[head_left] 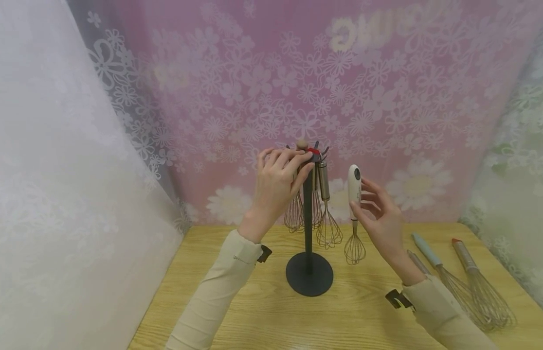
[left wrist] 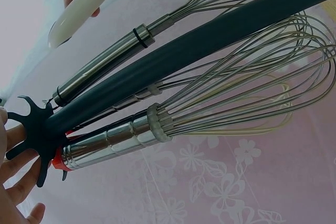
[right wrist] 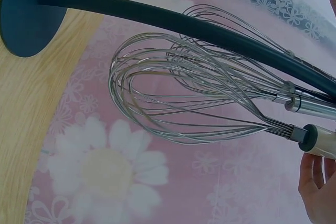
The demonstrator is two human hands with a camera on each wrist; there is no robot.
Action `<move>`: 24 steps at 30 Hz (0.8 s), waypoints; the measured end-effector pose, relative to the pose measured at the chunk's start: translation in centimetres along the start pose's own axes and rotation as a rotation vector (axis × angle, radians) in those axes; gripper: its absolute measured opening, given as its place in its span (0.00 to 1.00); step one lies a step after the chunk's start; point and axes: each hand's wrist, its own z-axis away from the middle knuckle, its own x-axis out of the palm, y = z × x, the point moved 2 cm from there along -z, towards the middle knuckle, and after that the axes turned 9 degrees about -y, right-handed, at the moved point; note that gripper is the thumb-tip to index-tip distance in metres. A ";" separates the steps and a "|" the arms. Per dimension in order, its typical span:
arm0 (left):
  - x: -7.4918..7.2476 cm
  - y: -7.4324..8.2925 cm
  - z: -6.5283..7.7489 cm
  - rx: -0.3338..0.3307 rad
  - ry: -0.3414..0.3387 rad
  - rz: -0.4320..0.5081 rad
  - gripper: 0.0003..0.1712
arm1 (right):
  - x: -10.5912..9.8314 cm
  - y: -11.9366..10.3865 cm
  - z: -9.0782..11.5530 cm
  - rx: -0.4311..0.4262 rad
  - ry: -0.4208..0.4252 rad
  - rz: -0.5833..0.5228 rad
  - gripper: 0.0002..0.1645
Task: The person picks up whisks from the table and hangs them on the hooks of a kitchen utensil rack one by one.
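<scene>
A black whisk stand (head_left: 309,218) with a round base and a ring of hooks (left wrist: 37,129) stands upright on the table. My left hand (head_left: 278,172) grips its top, fingers over the hooks and thumb beside the post. Several metal whisks (left wrist: 113,140) hang from it, heads down, one with a red end. Just right of the stand, my right hand (head_left: 383,214) pinches a whisk with a white handle (head_left: 354,187) between thumb and fingers. This whisk is held upright in the air, its wire head (head_left: 354,249) pointing down. Part of the stand's top is hidden behind my left hand.
On the table's right side lie a whisk with a light blue handle (head_left: 426,249), a whisk with a steel handle and red end (head_left: 464,253), and another steel handle (head_left: 418,262) partly behind my sleeve. A flowered pink curtain (head_left: 262,107) hangs behind the wooden table (head_left: 254,316).
</scene>
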 end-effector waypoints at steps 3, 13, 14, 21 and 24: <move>0.0 0.0 0.0 0.005 0.005 0.005 0.15 | 0.1 -0.3 -0.2 -0.003 -0.004 -0.011 0.38; 0.1 0.0 0.0 0.006 0.012 0.023 0.15 | 0.3 -1.1 -0.9 -0.017 -0.026 -0.008 0.39; 0.0 0.0 0.0 0.005 0.011 0.023 0.15 | 0.3 -1.2 -1.0 -0.017 -0.029 -0.011 0.39; 0.0 0.0 -0.1 0.001 0.002 0.016 0.16 | 0.4 -1.6 -1.3 -0.018 -0.034 -0.027 0.38; -0.1 0.1 -0.1 -0.001 -0.001 0.015 0.16 | 0.5 -1.8 -1.5 -0.030 -0.033 -0.027 0.38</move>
